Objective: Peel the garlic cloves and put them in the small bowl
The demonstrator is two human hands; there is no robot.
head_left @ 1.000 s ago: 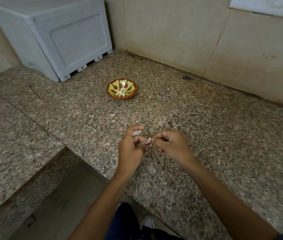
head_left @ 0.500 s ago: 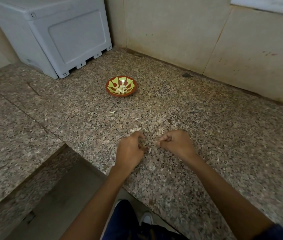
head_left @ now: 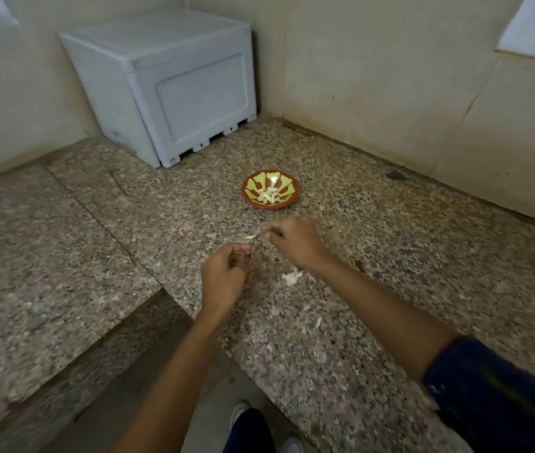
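now that the hands have parted, the right hand (head_left: 294, 241) reaches toward the far small bowl (head_left: 249, 193), curled fingertips apparently pinching a garlic clove, while the left hand (head_left: 225, 273) stays loosely curled, contents unclear.

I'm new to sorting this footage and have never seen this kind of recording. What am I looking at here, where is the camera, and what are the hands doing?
There is no machine here: a person wears a wide-angle camera on the head, looking forward and down, so you see their own two arms. The left hand and right hand hang over a speckled stone counter, both with fingers curled. The picture is too blurred to tell whether either holds a clove. A small pale piece shows beside the right fingertips. Farther back stands a small red and green bowl with peeled cloves in it. Scraps of garlic skin lie near the right wrist, and a grey box stands in the corner.
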